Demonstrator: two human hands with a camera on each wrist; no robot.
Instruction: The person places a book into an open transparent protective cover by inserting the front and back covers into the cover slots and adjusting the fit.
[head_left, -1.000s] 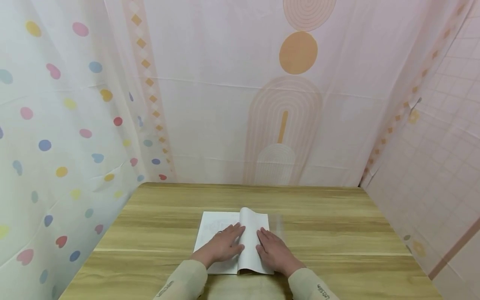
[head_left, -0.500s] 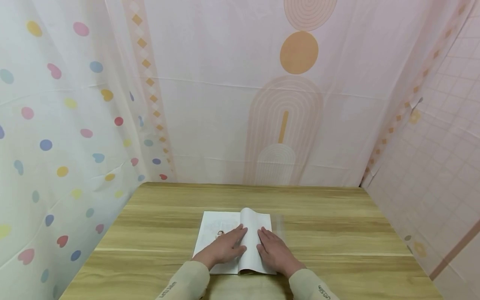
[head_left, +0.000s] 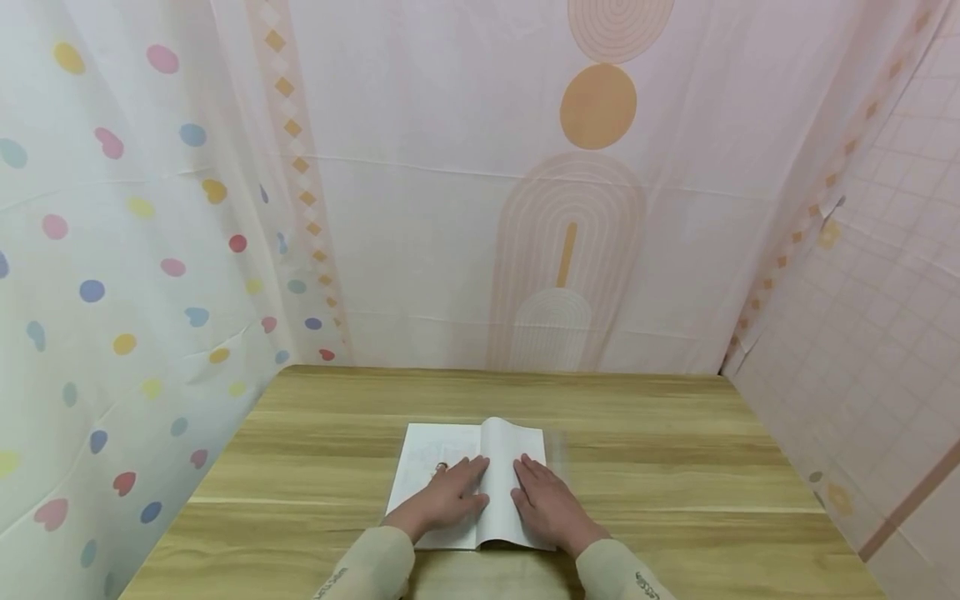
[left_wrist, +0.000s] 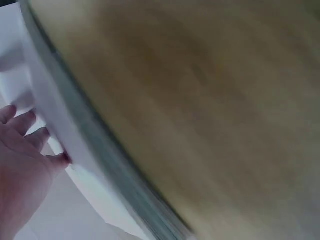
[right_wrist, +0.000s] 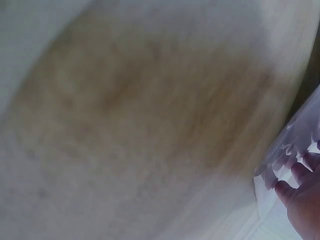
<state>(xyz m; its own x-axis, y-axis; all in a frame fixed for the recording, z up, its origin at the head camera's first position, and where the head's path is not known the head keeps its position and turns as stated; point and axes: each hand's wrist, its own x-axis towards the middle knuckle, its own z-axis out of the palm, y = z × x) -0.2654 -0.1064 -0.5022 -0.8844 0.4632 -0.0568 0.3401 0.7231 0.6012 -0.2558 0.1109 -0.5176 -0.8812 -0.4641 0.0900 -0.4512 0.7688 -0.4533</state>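
Observation:
An open book (head_left: pixel 420 446) with white pages lies on the table, a small printed figure showing on its left page. Its right-hand page (head_left: pixel 497 479) bulges up in a curve beside the spine. My left hand (head_left: pixel 448 497) rests on the left page, fingertips at the foot of that curve. On the right page lies my right hand (head_left: pixel 553 505), palm down, fingers pointing forward and inward. In the left wrist view, the left hand (left_wrist: pixel 22 167) touches the page near the thick book edge (left_wrist: pixel 117 160). The right hand (right_wrist: pixel 305 200) shows partly, beside a shiny, see-through surface (right_wrist: pixel 295 145).
The wood-grain table (head_left: pixel 315 450) extends around the book. A clear strip (head_left: pixel 557 454) sticks out past the book's right edge. Patterned cloth hangs behind the table (head_left: pixel 420 250) and along both sides, with coloured dots on the left cloth (head_left: pixel 150 275).
My left hand shifted slightly right, then back left, and the printed figure came into fuller view. The right page's outer edge has spread a little to the right. My right hand stays nearly still.

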